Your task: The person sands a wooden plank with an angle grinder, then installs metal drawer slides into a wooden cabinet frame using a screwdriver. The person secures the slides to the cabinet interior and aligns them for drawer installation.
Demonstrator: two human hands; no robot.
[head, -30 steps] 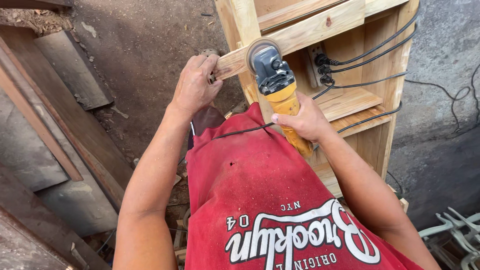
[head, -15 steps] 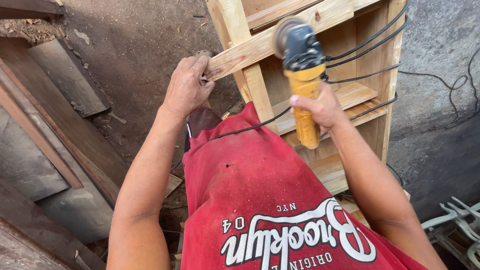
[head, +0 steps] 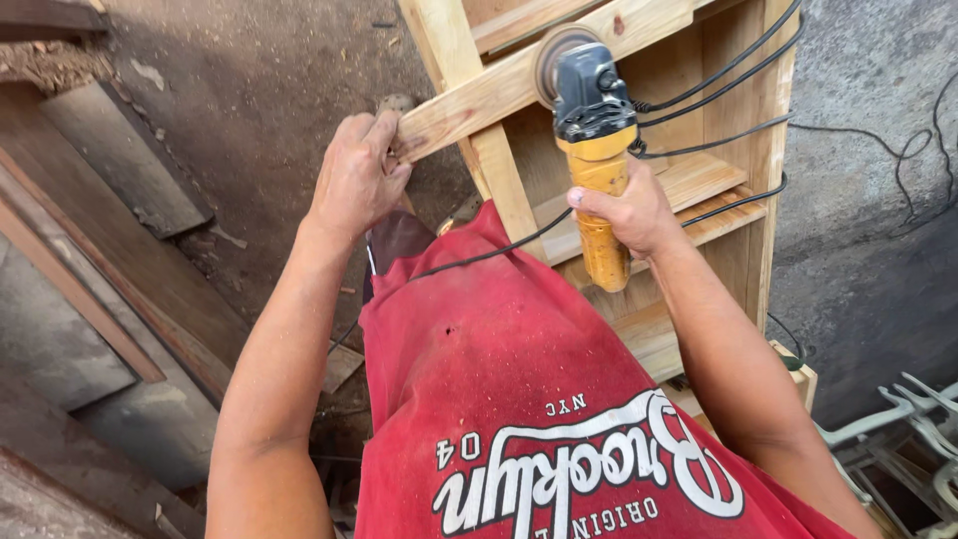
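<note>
My left hand (head: 356, 178) grips the near end of a pale wooden slat (head: 499, 92) that runs up and to the right across a wooden shelf frame (head: 738, 180). My right hand (head: 631, 212) is wrapped around the yellow body of an angle grinder (head: 596, 150). The grinder's black head and round sanding disc sit against the slat, right of my left hand. A black power cord (head: 479, 258) trails from the grinder across my red shirt.
Dark boards (head: 120, 260) lean at the left on a dusty dirt floor. More black cables (head: 728, 80) run across the shelf frame and onto the grey ground at right. White metal bars (head: 898, 429) lie at the lower right.
The grinder has slid to the right along the slat, away from my left hand. My left hand has kept its grip on the slat's end.
</note>
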